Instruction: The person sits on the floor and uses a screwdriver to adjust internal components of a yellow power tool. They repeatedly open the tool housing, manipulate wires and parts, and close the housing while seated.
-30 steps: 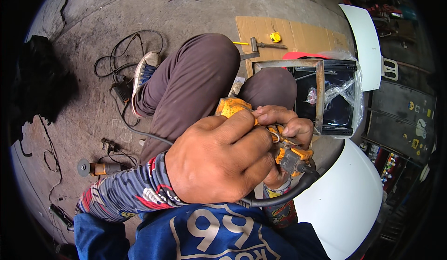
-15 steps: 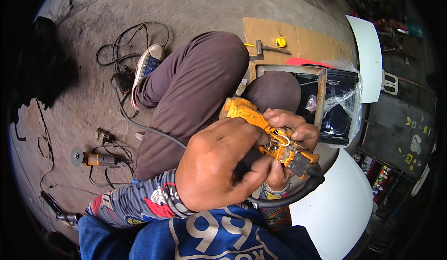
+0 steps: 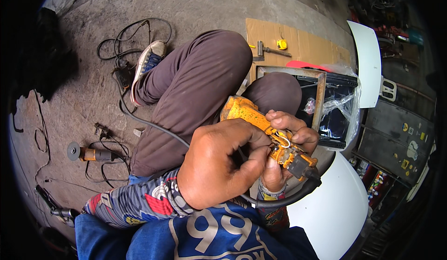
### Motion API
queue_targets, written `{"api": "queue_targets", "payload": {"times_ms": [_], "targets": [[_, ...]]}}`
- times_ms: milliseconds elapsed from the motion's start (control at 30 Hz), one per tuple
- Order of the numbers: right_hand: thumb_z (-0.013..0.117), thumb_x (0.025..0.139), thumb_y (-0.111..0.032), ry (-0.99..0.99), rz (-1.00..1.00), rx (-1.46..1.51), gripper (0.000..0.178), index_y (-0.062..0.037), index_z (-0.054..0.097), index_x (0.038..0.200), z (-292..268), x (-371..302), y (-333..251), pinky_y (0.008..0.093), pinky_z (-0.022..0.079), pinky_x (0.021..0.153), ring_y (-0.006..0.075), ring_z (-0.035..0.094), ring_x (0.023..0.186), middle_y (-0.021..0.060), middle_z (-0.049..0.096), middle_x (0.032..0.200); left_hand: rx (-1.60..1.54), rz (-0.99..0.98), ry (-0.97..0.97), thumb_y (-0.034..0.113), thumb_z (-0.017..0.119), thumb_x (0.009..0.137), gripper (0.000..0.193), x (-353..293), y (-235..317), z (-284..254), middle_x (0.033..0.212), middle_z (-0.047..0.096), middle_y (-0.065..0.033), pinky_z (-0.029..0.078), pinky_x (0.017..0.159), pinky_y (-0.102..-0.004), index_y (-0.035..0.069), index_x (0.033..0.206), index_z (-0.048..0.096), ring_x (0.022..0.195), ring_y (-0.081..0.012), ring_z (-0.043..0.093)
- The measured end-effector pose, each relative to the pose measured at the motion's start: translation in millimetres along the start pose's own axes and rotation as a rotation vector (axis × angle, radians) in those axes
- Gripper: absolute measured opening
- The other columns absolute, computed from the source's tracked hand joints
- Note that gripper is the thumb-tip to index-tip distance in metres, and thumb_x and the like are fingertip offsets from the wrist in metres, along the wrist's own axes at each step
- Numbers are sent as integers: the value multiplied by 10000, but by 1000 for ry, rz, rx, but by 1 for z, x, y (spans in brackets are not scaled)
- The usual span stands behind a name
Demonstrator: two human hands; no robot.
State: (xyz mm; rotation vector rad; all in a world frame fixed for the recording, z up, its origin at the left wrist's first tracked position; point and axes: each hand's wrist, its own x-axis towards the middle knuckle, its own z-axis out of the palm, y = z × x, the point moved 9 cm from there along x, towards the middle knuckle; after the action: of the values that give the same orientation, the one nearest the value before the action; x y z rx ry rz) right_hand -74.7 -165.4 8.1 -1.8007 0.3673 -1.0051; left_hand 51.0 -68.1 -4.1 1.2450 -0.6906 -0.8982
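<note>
A worn orange power tool lies across my lap, its rear housing open on wires and small inner parts. My right hand is closed around this rear end, thumb below and fingers on the far side. My left hand comes over from the left, its thumb and fingertips pinched together at the exposed wiring. What that pinch holds, if anything, is too small to make out. A thick black power cord leaves the tool's rear and bends back under my left hand.
An angle grinder with a cord lies on the concrete floor at left. Farther off at right, a hammer and a yellow tape measure rest on cardboard. A rusty metal frame and a white panel are beside my knee.
My left thumb has moved up toward the fingertips, closing the pinch at the wiring. My right hand keeps its hold, and the tool has barely shifted.
</note>
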Motion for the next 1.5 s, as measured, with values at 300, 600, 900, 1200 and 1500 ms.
{"api": "queue_targets", "payload": {"times_ms": [300, 600, 900, 1200, 1500], "targets": [[752, 850, -309, 8, -9, 16, 548, -53, 363, 1139, -1, -2, -1, 500, 527, 1005, 308, 654, 1032, 227, 607, 1113, -11, -26, -14, 25, 724, 824, 62, -1, -3, 5, 799, 675, -99, 501, 653, -291, -12, 856, 686, 708, -161, 645], [825, 836, -432, 40, -19, 64, 658, -61, 371, 1136, -2, -6, 4, 483, 528, 999, 304, 667, 1040, 215, 624, 1113, 20, -44, 43, 30, 706, 786, 88, 1, -4, 7, 709, 636, -165, 525, 622, -384, -16, 784, 631, 651, -321, 661], [856, 810, -479, 87, -16, 53, 695, -72, 377, 1107, -3, -9, 5, 511, 525, 1005, 311, 678, 1008, 225, 644, 1079, 112, -101, 74, 38, 686, 793, 112, 2, -3, 9, 648, 610, -224, 535, 583, -447, -39, 763, 611, 615, -415, 670], [865, 819, -457, 37, -59, 107, 677, -81, 388, 1119, -4, -10, 6, 544, 510, 1003, 356, 681, 1006, 261, 659, 1077, 174, -106, 114, 40, 681, 793, 136, -5, 3, 9, 685, 598, -235, 525, 605, -475, -26, 809, 563, 662, -451, 649], [802, 838, -580, 58, -153, 90, 711, -66, 408, 1133, -12, -17, 12, 539, 548, 946, 375, 694, 949, 259, 663, 1040, 132, -176, 178, 31, 672, 807, 132, -13, -2, 13, 691, 589, -225, 519, 604, -460, -21, 820, 552, 650, -431, 648]]}}
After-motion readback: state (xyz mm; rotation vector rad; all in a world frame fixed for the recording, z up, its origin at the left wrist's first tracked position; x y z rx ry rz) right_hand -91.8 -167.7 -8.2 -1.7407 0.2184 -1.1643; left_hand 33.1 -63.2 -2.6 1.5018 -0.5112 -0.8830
